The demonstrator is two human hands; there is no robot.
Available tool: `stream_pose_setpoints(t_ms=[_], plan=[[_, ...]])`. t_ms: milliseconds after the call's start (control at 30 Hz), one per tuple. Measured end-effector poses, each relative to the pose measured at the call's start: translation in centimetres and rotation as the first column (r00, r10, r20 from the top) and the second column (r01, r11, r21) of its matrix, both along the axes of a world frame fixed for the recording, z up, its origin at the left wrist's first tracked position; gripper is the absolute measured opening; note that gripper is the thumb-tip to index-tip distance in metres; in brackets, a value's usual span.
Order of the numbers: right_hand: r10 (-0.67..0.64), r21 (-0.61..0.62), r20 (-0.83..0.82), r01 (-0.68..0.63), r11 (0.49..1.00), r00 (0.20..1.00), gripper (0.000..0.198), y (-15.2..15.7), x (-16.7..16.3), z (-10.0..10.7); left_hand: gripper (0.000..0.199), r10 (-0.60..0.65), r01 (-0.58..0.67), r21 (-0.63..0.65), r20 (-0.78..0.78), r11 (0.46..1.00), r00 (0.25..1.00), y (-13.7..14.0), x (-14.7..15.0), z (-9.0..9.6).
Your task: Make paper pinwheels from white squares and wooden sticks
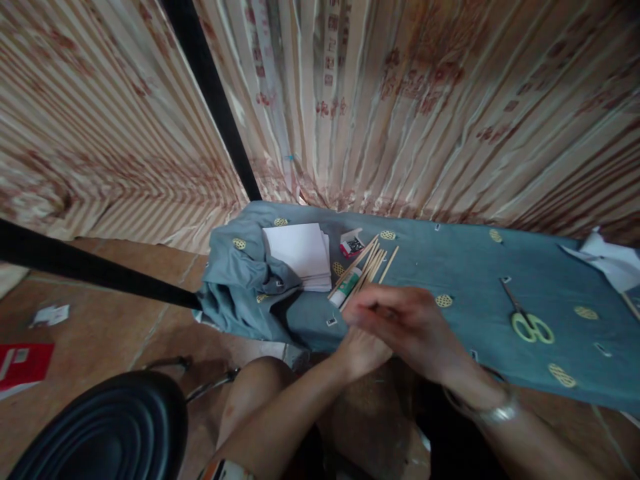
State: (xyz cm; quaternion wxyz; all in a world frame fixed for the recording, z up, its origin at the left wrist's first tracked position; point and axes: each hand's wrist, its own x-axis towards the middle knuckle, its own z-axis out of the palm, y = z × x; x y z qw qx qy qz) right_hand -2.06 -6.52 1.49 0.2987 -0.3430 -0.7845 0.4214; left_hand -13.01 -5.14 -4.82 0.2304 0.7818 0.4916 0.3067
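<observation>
My right hand [407, 323], slightly blurred, is raised over my left hand [367, 353] in front of the bench edge. Its fingers curl inward, and whatever they may hold is hidden. Most of my left hand's fingers are covered by the right one. Just beyond my hands lie several thin wooden sticks [374, 270] and a green-and-white glue stick [346, 288] among them. A small open red-and-white box [352, 243] with dark little pieces in it sits behind these. Left of the sticks is a stack of white paper [299, 252].
Scissors with pale green handles [533, 328] lie on the blue-grey cloth [415, 267] to the right. Folded white paper with a stick [607, 257] is at the far right. A black round stool [105, 433] stands lower left, near a black pole [100, 267]. A curtain [375, 120] hangs behind.
</observation>
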Motion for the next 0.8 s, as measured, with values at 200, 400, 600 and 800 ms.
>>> stream_pose_setpoints(t_ms=[200,400,600,800], plan=[[0.01,0.357,0.42,-0.175,0.917,0.908,0.021,13.0,-8.9,-0.7,0.018,-0.219,0.245,0.076,-0.253,0.966,0.942,-1.7,1.5,-0.3],[0.13,0.39,0.633,-0.459,0.798,0.763,0.023,14.3,-8.6,-3.1,0.015,-0.284,0.317,0.093,-0.26,0.944,0.923,-1.9,1.2,-0.1],[0.032,0.419,0.791,-0.58,0.698,0.61,0.023,12.9,-9.3,-2.4,0.013,-0.269,0.302,0.107,-0.249,0.947,0.931,-2.0,1.4,-0.5],[-0.033,0.447,0.834,-0.639,0.626,0.551,0.024,12.5,-10.0,-1.9,0.011,-0.278,0.316,0.11,-0.266,0.943,0.923,-2.1,1.5,-0.2]])
